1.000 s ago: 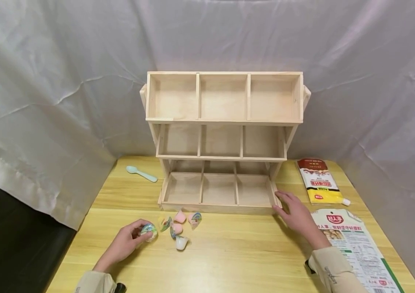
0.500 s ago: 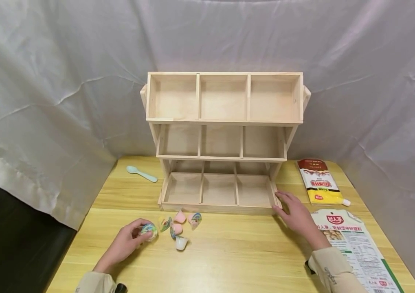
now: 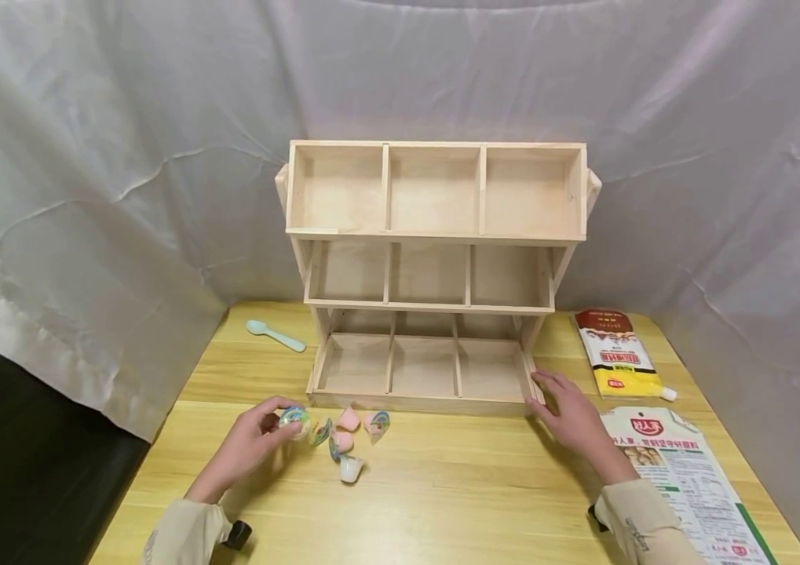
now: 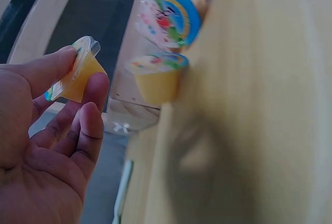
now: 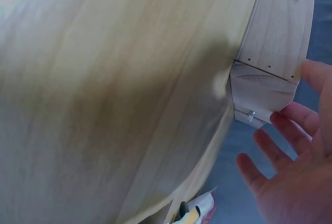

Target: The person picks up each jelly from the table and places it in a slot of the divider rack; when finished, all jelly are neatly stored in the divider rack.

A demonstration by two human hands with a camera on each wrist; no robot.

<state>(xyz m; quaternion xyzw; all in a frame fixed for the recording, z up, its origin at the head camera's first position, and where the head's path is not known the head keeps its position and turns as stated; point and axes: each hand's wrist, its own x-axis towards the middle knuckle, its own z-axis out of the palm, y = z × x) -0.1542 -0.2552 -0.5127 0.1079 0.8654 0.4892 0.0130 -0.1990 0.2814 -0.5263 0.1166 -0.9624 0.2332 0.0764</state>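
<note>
One jelly cup now lifted off table, pinched in our left hand; right hand, fingers relaxed, rests at rack's 4 o'clock corner; four cups left.

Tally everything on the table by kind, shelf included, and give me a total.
jelly cups: 6 (1 pinched in the left hand, 5 lying on the table)
light blue spoon: 1
wooden shelf rack: 1
food pouches: 2 (one yellow with a spout, one larger, white and green)
Total: 10
</note>
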